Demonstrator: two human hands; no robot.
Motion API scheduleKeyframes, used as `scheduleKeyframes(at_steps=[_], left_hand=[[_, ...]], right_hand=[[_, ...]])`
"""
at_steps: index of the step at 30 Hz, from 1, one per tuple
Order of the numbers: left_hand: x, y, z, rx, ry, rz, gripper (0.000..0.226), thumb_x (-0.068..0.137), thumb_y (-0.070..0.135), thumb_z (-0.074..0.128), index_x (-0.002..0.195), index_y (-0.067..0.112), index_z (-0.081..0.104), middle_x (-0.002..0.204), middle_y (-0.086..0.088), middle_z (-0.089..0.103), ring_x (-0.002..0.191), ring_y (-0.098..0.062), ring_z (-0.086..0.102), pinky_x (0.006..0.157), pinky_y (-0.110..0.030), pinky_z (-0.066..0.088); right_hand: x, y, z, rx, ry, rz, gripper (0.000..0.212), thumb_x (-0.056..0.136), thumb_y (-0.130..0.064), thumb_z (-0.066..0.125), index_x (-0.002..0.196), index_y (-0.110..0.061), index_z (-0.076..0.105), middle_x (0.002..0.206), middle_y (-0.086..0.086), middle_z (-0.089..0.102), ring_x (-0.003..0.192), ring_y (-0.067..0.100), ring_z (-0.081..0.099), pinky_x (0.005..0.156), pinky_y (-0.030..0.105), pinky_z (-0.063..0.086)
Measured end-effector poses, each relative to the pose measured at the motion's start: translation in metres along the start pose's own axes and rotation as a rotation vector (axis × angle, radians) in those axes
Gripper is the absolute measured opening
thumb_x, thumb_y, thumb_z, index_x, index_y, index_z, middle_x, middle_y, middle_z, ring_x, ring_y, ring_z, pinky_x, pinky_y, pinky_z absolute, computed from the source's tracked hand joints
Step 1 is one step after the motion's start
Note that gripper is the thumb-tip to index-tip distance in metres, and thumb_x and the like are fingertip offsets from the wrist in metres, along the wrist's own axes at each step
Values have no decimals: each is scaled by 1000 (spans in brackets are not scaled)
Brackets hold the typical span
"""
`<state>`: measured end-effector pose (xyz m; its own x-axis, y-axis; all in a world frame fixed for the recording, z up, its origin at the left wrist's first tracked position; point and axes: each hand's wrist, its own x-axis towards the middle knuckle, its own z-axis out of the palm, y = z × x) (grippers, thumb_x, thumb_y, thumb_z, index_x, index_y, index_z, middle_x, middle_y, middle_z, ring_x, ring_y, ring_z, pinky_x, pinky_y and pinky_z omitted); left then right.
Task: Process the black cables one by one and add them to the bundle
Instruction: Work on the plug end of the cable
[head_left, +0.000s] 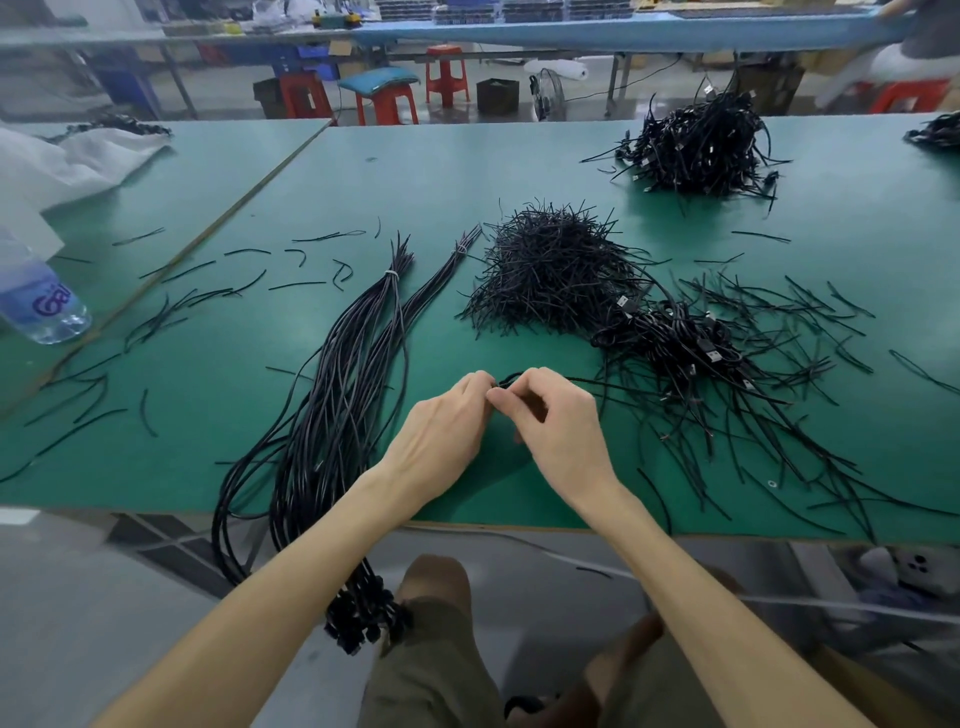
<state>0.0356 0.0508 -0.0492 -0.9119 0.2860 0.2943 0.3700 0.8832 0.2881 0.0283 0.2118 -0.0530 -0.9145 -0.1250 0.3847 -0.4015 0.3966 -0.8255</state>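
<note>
left hand grip: fingertips pinched on black cable | right hand grip: pinched on same cable, fingertips meeting the left's | cable: over green tabletop, trailing right toward USB cable pile | tied bundle: left of hands, draped over tabletop edge

bare table ahead; bundle left, cable tangle right.

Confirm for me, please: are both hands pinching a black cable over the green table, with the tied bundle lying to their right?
Not quite. The head view shows the tied bundle lying to their left, not their right. The rest holds: the left hand and the right hand both pinch a black cable over the green table.
</note>
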Motion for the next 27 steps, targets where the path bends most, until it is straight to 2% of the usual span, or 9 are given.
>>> scheduleKeyframes(at_steps=[4,8,11,14,17,19,21,23,27], left_hand=[[-2,0,-1,-72,15,8,14,105,8,41,115,7,51,94,-3,53,60,-30,46,56,-37,28],[-2,-3,0,-222,18,-5,13,107,12,37,97,16,44,80,5,53,63,-21,47,55,-37,30],[2,-6,-1,-359,-27,-79,25,111,23,34,88,19,42,73,7,51,62,-11,40,58,-33,33],[5,-6,-3,-453,-47,-86,34,110,38,30,84,20,42,68,7,46,59,-10,37,57,-30,32],[7,-6,-5,-574,-23,-107,37,110,34,39,77,16,43,66,8,41,58,-7,34,56,-22,30],[11,-7,-7,-614,-10,-140,39,111,29,41,75,13,43,65,7,39,59,-7,33,57,-24,30],[13,-8,-9,-719,17,-209,39,111,24,41,73,12,41,63,8,39,57,-9,33,55,-26,30],[14,-11,-12,-893,62,-314,38,110,22,41,73,14,40,59,12,39,51,-7,31,48,-21,28],[14,-14,-13,-1025,68,-362,30,110,22,40,83,10,45,56,13,36,47,-6,25,42,-18,21]], right_hand=[[-2,0,-1,5,14,23,27,93,-34,72,75,-16,65,63,-5,59,57,11,57,55,14,42],[-4,-5,-2,-33,-3,20,26,93,-36,72,77,-15,67,67,-7,59,55,16,60,64,39,51],[-5,-8,-3,-51,-18,16,27,92,-34,73,79,-11,69,70,-4,59,62,24,60,68,46,50],[-6,-10,-4,-91,-20,-3,28,92,-35,72,81,-10,70,71,-10,56,64,21,57,70,45,49],[-7,-12,-3,-130,-36,-37,26,92,-35,72,84,-10,70,74,-11,56,66,16,54,70,41,48],[-7,-12,-2,-142,-54,-78,24,94,-34,70,91,-10,72,81,-7,59,71,15,54,69,35,47],[-7,-11,-1,-138,-79,-110,25,100,-35,63,101,-12,73,86,-8,59,74,11,53,70,29,46],[-7,-9,0,-157,-108,-124,30,104,-37,55,107,-13,71,88,-10,58,74,7,50,71,27,45],[-2,-4,0,-33,-110,-32,33,103,-44,52,102,-17,72,89,-9,65,78,9,61,74,30,51]])
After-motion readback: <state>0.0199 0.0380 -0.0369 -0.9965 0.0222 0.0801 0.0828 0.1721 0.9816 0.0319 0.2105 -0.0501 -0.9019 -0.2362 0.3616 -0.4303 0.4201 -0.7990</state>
